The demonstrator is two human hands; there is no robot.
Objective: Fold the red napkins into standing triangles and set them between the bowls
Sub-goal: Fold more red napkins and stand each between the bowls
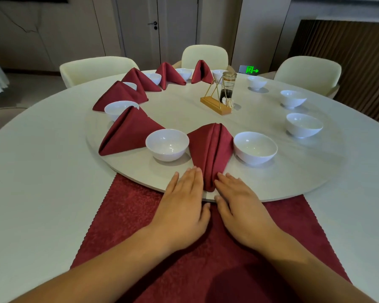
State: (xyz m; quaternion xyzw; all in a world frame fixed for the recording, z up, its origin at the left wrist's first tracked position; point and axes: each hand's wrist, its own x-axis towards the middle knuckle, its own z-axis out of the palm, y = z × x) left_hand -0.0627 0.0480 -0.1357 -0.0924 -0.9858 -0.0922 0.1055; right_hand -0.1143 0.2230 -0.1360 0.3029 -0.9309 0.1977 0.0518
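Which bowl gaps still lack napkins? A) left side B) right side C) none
B: the right bowls have only bare turntable between them, while napkins stand in the left gaps.

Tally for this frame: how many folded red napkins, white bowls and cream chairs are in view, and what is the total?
Folded red cloth napkins: 6
White round bowls: 10
Cream padded chairs: 3
Total: 19
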